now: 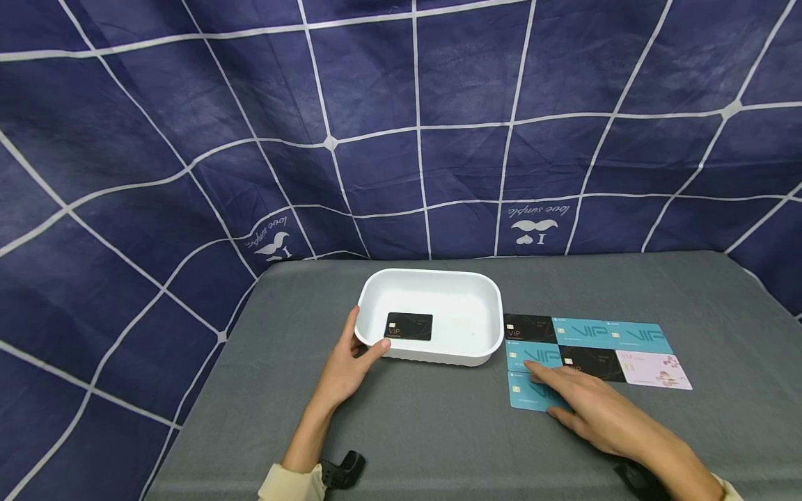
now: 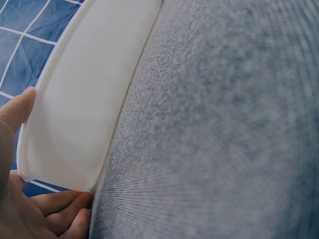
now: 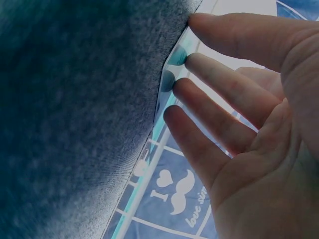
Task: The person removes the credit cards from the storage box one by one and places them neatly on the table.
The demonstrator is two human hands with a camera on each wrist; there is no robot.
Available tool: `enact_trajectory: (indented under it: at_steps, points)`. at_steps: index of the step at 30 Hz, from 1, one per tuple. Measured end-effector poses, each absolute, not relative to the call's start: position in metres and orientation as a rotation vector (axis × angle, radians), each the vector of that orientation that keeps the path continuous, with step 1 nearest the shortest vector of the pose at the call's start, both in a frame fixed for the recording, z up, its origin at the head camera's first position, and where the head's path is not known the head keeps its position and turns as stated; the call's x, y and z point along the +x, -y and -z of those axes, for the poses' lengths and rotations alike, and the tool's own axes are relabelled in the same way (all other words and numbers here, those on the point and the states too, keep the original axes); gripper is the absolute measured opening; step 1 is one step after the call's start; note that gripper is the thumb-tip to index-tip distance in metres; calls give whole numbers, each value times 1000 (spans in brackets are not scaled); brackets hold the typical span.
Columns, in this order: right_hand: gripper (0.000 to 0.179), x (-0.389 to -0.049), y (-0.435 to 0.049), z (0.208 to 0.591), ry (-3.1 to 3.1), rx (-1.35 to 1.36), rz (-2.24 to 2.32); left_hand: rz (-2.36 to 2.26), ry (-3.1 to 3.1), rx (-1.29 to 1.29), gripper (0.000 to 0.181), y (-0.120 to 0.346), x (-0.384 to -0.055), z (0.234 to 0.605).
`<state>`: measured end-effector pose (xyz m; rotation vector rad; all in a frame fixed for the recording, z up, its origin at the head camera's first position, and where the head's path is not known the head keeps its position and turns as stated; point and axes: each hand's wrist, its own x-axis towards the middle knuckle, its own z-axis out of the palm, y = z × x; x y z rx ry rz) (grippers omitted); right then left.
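Observation:
A white plastic tray [image 1: 460,299] stands on the grey surface, with one black VIP card [image 1: 410,326] lying inside near its front left. My left hand [image 1: 346,370] grips the tray's left end, thumb at the front rim and fingers round the side. To the right of the tray, several cards lie edge to edge in rows. My right hand [image 1: 598,410] is over the lowest one, a teal card [image 1: 525,391], its thumb at the near edge and fingertips touching the cards. The palm hides part of that card.
In the card rows are a black card [image 1: 529,328], a teal card [image 1: 579,331], another black card [image 1: 595,363] and a pink card [image 1: 654,369]. A grey cloth [image 1: 432,424] covers the table. Behind it hangs a blue checked curtain [image 1: 464,167].

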<state>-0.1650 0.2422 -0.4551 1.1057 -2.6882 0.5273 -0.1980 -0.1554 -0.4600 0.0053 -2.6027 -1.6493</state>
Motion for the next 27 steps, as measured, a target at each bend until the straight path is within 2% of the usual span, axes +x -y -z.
enact_trajectory:
  at_steps: [27]
  points:
    - [71, -166, -243, 457, 2689, 1101, -502, 1655, 2617, 20, 96, 156, -198, 460]
